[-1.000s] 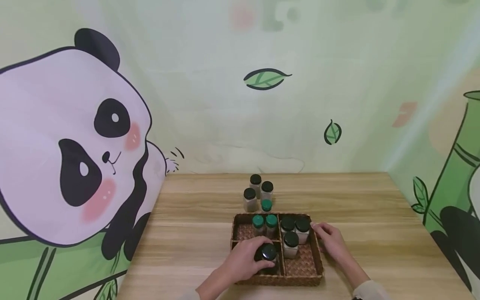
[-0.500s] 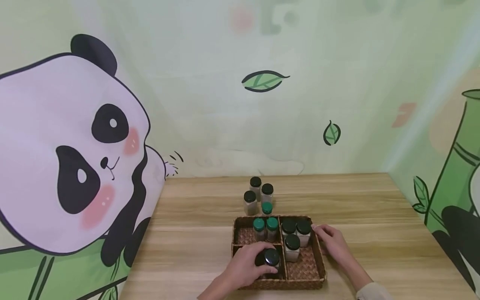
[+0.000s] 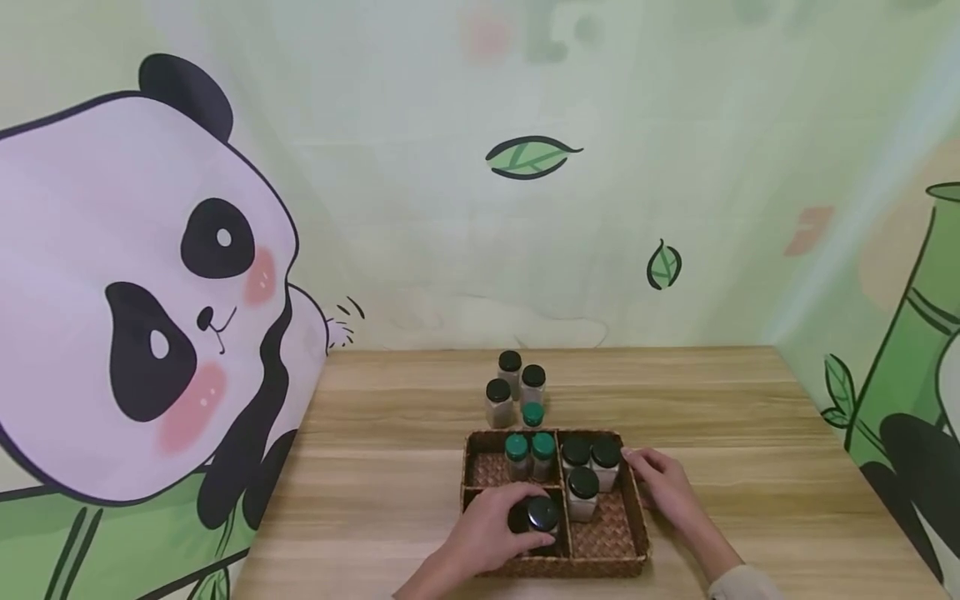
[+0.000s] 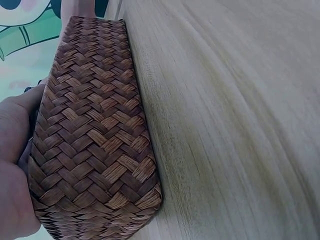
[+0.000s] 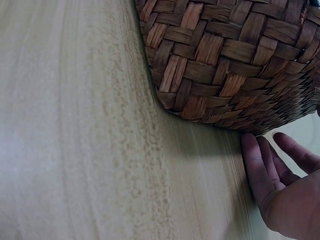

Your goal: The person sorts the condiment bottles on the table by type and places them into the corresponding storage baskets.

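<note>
In the head view my left hand (image 3: 487,529) grips a black-lidded spice jar (image 3: 542,512) with thumb and fingers. The jar is upright in the front-left compartment of a brown woven basket (image 3: 562,568); its lower part is hidden. My right hand (image 3: 666,485) is at the basket's right side, fingertips touching near the back-right rim. In the right wrist view those fingers (image 5: 256,162) are fairly straight against the woven wall (image 5: 215,65). The left wrist view is mostly filled by the basket's front wall (image 4: 95,115), the hand (image 4: 15,165) at its left.
Two green-lidded jars (image 3: 517,454) stand in the back-left compartment. Three black-lidded jars (image 3: 582,487) occupy the long right one. Behind the basket, three black-lidded jars (image 3: 498,400) and a green-lidded one (image 3: 533,414) stand on the wooden table (image 3: 390,417). A panda-printed cloth (image 3: 420,208) hangs around it.
</note>
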Available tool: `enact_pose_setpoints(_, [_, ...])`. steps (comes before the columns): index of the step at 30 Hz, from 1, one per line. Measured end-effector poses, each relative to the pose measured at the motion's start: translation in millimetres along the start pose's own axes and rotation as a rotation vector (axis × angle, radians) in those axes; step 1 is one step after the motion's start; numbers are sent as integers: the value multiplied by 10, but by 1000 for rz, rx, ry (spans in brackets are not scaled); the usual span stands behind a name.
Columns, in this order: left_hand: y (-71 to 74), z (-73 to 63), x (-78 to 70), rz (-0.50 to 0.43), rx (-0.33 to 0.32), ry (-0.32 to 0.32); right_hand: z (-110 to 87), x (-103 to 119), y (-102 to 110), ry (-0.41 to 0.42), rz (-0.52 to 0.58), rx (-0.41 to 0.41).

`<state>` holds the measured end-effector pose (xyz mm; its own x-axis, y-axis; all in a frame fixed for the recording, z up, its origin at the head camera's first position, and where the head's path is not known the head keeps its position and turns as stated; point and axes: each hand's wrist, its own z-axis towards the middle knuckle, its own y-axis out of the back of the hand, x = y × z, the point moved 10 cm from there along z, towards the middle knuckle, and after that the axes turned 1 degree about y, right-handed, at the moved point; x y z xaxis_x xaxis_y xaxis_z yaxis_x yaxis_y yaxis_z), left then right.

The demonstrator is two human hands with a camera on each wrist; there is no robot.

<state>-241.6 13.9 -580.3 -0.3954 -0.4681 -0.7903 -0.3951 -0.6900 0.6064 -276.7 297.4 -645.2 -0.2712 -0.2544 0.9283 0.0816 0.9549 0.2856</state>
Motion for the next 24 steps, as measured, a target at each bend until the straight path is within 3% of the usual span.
enact_pose_setpoints(17, [-20, 23, -11, -10, 36, -13, -10, -57, 5, -21, 19, -8])
enact_pose_setpoints(24, [14, 3, 10, -121, 59, 21, -15, -21, 24, -2, 11, -13])
